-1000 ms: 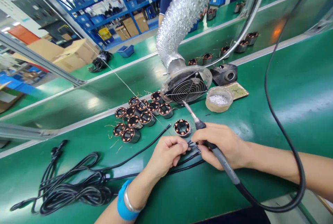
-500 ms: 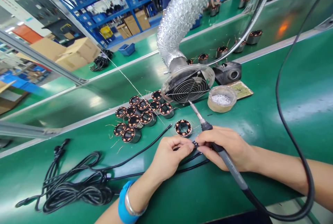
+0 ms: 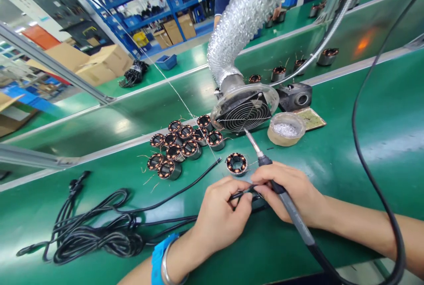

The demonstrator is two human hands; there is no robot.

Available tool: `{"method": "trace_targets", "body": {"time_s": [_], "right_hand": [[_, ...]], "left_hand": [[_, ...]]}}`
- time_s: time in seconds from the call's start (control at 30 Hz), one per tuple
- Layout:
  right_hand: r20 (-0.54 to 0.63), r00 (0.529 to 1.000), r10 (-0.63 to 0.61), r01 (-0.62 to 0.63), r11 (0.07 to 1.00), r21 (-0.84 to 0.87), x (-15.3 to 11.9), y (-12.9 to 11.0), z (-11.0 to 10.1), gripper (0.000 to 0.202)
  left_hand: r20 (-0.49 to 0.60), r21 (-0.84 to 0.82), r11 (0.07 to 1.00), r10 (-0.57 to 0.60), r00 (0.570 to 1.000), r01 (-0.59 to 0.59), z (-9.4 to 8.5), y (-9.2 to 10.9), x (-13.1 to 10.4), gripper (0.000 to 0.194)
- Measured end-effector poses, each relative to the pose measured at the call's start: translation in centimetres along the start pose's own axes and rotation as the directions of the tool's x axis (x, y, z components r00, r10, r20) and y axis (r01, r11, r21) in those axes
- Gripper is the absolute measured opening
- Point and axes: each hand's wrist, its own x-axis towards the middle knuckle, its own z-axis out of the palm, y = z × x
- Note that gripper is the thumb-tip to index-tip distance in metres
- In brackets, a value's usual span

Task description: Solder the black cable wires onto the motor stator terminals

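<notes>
My right hand (image 3: 291, 194) grips a soldering iron (image 3: 265, 159) like a pen, its metal tip pointing up and away toward the fan guard. My left hand (image 3: 221, 214) pinches the end of a thin black cable (image 3: 179, 193) just left of the right fingers; the fingertips of both hands nearly touch. A single copper-wound stator (image 3: 236, 163) lies on the green belt just beyond my hands. A cluster of several more stators (image 3: 180, 146) sits to its left.
A silver fume duct with a round fan guard (image 3: 245, 110) hangs over the belt. Beside it stand a tub of solder bits (image 3: 285, 129) and an iron stand (image 3: 294, 96). A tangle of black cables (image 3: 96, 232) lies at left. Another person works at the far belt.
My left hand has drawn back toward me and lifted the cable end. The right hand with the iron has shifted slightly right; the view has drifted a little.
</notes>
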Motion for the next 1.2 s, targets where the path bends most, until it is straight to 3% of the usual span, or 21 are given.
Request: {"method": "trace_targets", "body": {"time_s": [0.13,0.23,0.3,0.4,0.5,0.6,0.73,0.87,0.97,1.2], "right_hand": [[-0.052,0.999,-0.009,0.007,0.999,-0.053,-0.4,0.0,0.2,0.024],[-0.024,0.999,-0.026,0.024,0.998,-0.059,-0.4,0.5,-0.4,0.024],[0.015,1.0,-0.015,0.016,0.995,-0.098,-0.4,0.7,-1.1,0.027],[0.065,0.996,0.061,-0.053,0.992,-0.118,-0.6,0.6,-1.9,0.038],[0.132,0.985,0.112,-0.111,0.994,-0.017,-1.1,0.1,-2.3,0.041],[0.127,0.987,0.096,-0.102,0.994,0.048,-1.2,0.0,-2.6,0.036],[0.013,0.999,0.044,-0.043,0.996,-0.077,-0.8,1.0,-3.2,0.034],[0.176,0.984,-0.032,0.043,0.997,-0.06,-0.5,2.1,-2.8,0.043],[0.278,0.961,-0.005,-0.001,1.0,0.024,-0.6,2.5,-1.8,0.046],[0.217,0.976,0.012,-0.001,0.999,-0.048,-1.0,3.0,-1.0,0.044]], "left_hand": [[0.109,-0.091,0.996,-0.007,0.994,0.017,-0.4,1.6,-1.4,0.032],[0.19,-0.179,0.982,-0.03,0.981,0.064,-1.3,0.8,-0.2,0.027],[0.106,-0.18,0.974,-0.118,0.987,0.135,-2.0,-0.6,1.5,0.027],[-0.134,-0.071,0.976,-0.212,0.968,0.204,-2.4,-2.7,3.9,0.033],[-0.153,0.061,0.973,-0.21,0.966,0.221,-2.0,-3.8,5.0,0.035],[-0.037,0.072,0.98,-0.182,0.983,0.184,-1.3,-3.9,5.2,0.037],[0.184,-0.051,0.995,-0.075,0.98,0.086,-1.1,-3.6,5.1,0.042],[0.118,-0.001,0.993,-0.118,0.986,0.119,-1.8,-3.4,4.5,0.034],[0.261,0.01,0.985,-0.167,0.951,0.171,-2.3,-3.5,3.9,0.033],[0.419,-0.075,0.96,-0.215,0.882,0.269,-3.1,-3.9,3.2,0.03]]}}
